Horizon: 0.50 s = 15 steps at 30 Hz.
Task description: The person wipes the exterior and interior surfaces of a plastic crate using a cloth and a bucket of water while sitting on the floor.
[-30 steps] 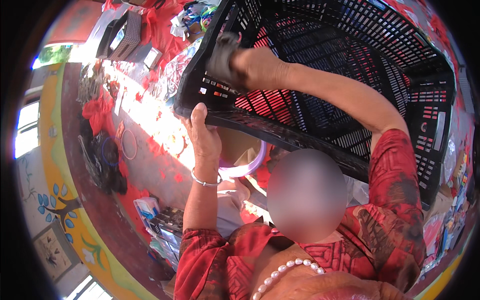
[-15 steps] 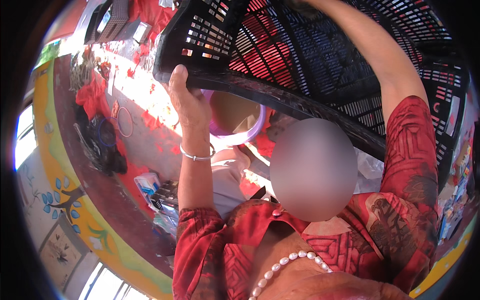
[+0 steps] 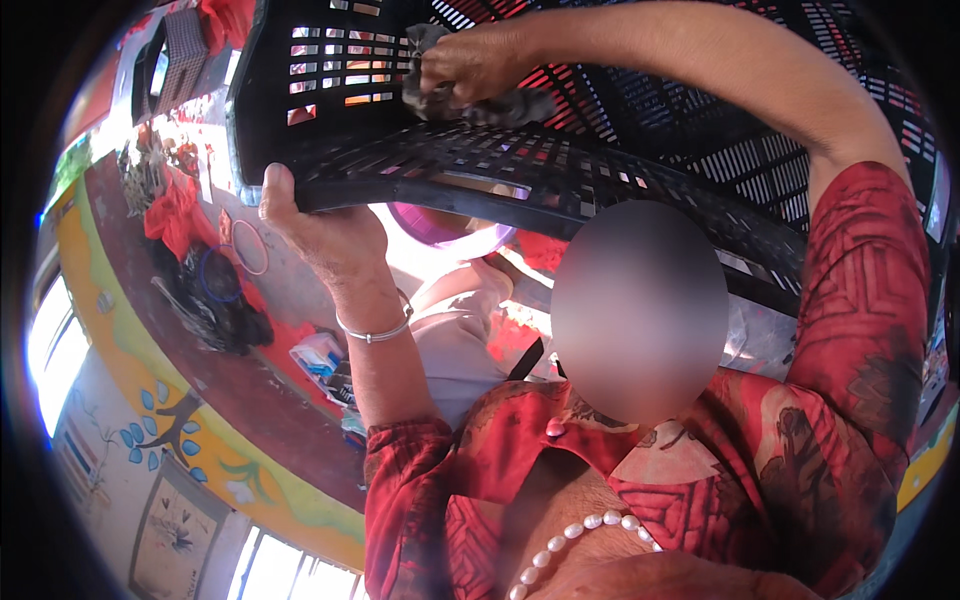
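Note:
A large black slatted plastic crate [image 3: 430,192] is tilted across the upper part of the view. Its near rim is gripped at the left corner by my left hand [image 3: 335,240], the thumb over the edge and the fingers hidden beneath. My right arm reaches over the rim into the crate. In its bunched fingers my right hand [image 3: 480,62] has a crumpled dark grey cloth [image 3: 510,108], pressed close to the inner wall at the left end. Below the crate, partly covered by it, stands a purple bucket [image 3: 475,240].
On the floor to the left lie a black plastic bag [image 3: 215,310], thin rings and red scraps [image 3: 175,212]. A small box of items [image 3: 322,355] sits beside my leg. At the far left is a painted wall [image 3: 150,400]; a patterned dark box [image 3: 185,50] stands at the upper left.
My right hand has swept left inside the crate, bringing the grey cloth into view. The crate's left corner and my left hand have shifted left; the rim now covers more of the bucket.

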Available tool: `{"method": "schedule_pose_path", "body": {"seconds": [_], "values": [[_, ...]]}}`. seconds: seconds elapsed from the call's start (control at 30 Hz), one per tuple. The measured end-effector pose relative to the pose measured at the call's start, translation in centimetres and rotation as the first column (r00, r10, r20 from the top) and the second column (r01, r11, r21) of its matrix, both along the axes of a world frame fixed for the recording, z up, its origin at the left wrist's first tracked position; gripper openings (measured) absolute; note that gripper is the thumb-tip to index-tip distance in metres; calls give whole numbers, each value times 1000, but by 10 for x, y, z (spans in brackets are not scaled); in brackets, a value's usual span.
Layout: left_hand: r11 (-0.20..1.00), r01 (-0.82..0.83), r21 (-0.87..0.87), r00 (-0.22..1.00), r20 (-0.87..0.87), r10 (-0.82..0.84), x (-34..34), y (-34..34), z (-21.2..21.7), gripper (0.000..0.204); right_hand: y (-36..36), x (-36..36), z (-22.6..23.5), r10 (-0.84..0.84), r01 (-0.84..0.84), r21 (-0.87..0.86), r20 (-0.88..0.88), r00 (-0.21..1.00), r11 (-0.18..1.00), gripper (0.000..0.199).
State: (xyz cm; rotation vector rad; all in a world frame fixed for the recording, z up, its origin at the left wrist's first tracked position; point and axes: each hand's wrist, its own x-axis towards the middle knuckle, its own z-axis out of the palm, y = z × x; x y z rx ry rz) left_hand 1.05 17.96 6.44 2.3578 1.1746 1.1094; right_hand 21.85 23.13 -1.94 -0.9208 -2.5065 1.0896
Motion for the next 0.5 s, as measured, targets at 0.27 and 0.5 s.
{"method": "schedule_pose_path", "body": {"seconds": [0.27,0.5], "values": [[969,0,249,988,-149,38,17,4,7,50,-40,87,65,-41,-26,-841,-57,998,540,16],[770,85,-632,702,587,404,45,0,25,64,-52,-6,92,-379,282,-257,-551,744,925,36]]}}
